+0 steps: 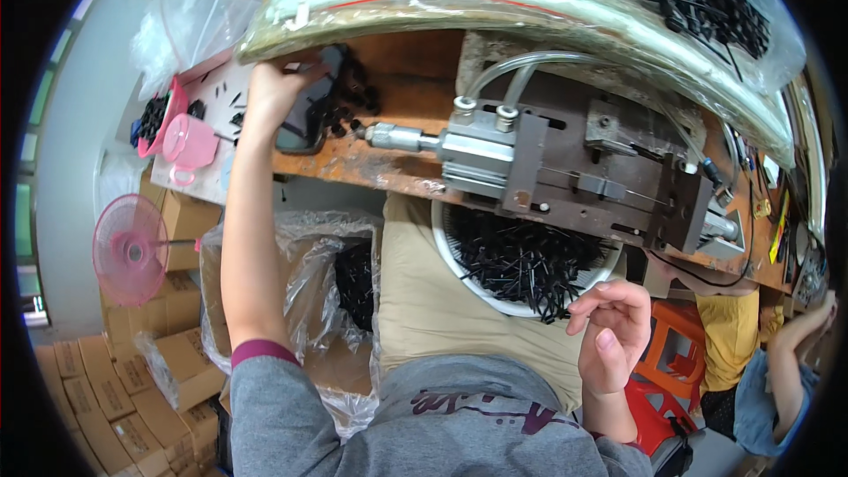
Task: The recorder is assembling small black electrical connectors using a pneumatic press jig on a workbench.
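My left hand point(276, 93) reaches to the far left of the workbench. It is at the edge of a dark, flat, phone-like object point(305, 119), its fingers mostly hidden. Small black parts point(353, 93) lie heaped beside that object. My right hand point(612, 336) is raised near the basin's lower right rim, palm partly turned up, fingers loosely bent and apart with nothing in them. A white round basin point(444, 252) full of thin black plastic pieces point(521, 265) rests by my lap. Above it, a pneumatic cylinder fixture point(481, 159) with clear hoses is mounted on the bench.
A clear-wrapped ledge point(424, 2) along the back bears more black pieces. At left are a pink cup point(188, 143), pink fan point(132, 250) and cardboard boxes point(115, 389). A plastic-lined carton point(305, 300) stands by my left leg. Another person point(786, 380) sits at right beside an orange stool point(671, 344).
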Tool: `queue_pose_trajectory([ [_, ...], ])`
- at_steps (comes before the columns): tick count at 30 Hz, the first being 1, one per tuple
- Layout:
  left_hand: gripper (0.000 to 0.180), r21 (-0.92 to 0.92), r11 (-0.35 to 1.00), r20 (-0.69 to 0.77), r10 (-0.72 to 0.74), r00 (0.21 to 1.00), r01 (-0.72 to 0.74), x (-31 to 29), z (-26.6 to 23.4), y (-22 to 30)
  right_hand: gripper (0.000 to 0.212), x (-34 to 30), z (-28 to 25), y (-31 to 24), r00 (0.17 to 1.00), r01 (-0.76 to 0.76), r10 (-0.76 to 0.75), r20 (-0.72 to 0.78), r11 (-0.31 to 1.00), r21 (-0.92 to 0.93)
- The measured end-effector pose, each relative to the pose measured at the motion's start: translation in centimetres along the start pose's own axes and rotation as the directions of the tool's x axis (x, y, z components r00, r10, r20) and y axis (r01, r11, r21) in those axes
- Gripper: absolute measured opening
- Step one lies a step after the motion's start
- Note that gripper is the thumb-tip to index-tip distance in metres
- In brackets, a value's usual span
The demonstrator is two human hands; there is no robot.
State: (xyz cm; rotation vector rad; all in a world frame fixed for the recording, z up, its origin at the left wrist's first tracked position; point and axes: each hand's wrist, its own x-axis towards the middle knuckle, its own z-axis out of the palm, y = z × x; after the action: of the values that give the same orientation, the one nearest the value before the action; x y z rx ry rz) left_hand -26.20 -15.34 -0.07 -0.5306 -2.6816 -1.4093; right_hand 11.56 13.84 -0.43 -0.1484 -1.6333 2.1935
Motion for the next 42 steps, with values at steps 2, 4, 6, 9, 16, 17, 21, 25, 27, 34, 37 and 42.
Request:
queue_pose_trajectory([
  [2,0.029,0.149,0.983,-0.029,-0.101,0.994,0.104,-2.4,-0.3,2.3,0.042,0.8,-0.6,-0.8,0.998,0.039,-0.04,-0.039,0.998,-0.044],
  [4,0.032,-0.002,0.996,-0.107,-0.088,0.99,0.088,-4.0,-1.0,0.7,0.036,2.2,-1.3,-2.2,0.984,0.16,-0.171,-0.047,0.97,-0.183],
  [6,0.037,-0.041,0.994,-0.167,-0.108,0.98,0.102,-5.6,-0.9,1.8,0.031,4.2,-1.6,-4.0,0.952,0.26,-0.3,-0.061,0.896,-0.361],
  [9,0.031,-0.132,0.991,-0.321,-0.049,0.946,0.007,-7.7,-0.2,4.5,0.024,8.8,-2.3,-6.0,0.862,0.385,-0.507,-0.025,0.686,-0.617],
  [16,0.033,0.009,0.922,-0.369,0.362,0.856,-0.386,-13.4,3.5,11.2,0.021,21.4,-2.6,-11.0,0.729,0.401,-0.567,0.384,-0.102,-0.911],
  [17,0.035,0.0,0.898,-0.351,0.412,0.841,-0.44,-14.2,4.3,11.6,0.022,22.7,-2.7,-11.4,0.713,0.38,-0.54,0.448,-0.241,-0.893],
  [21,0.048,0.03,0.764,-0.155,0.641,0.752,-0.645,-17.3,5.9,13.1,0.065,26.4,-0.9,-13.5,0.92,0.084,-0.357,0.163,-0.227,-0.97],
  [25,0.055,-0.105,0.746,-0.095,0.65,0.754,-0.657,-19.4,7.6,13.0,0.08,30.2,-3.2,-13.9,0.997,0.061,-0.06,0.057,0.074,-0.995],
  [27,0.055,-0.152,0.775,-0.091,0.607,0.789,-0.614,-20.0,8.0,12.7,0.076,31.3,-3.1,-13.1,0.995,0.08,-0.066,0.078,0.034,-0.996],
  [34,0.056,-0.144,0.767,-0.068,0.623,0.779,-0.625,-20.5,9.8,12.9,0.061,30.1,-1.5,-14.4,0.969,0.239,0.074,0.237,-0.028,-0.97],
  [37,0.053,-0.15,0.763,-0.151,0.611,0.777,-0.629,-20.9,10.7,12.6,0.057,30.2,-0.8,-14.9,0.949,0.315,0.096,0.302,-0.174,-0.933],
  [42,0.054,-0.182,0.768,-0.101,0.607,0.788,-0.614,-21.3,11.4,12.6,0.045,30.5,-0.2,-14.5,0.924,0.382,0.129,0.361,-0.221,-0.897],
])
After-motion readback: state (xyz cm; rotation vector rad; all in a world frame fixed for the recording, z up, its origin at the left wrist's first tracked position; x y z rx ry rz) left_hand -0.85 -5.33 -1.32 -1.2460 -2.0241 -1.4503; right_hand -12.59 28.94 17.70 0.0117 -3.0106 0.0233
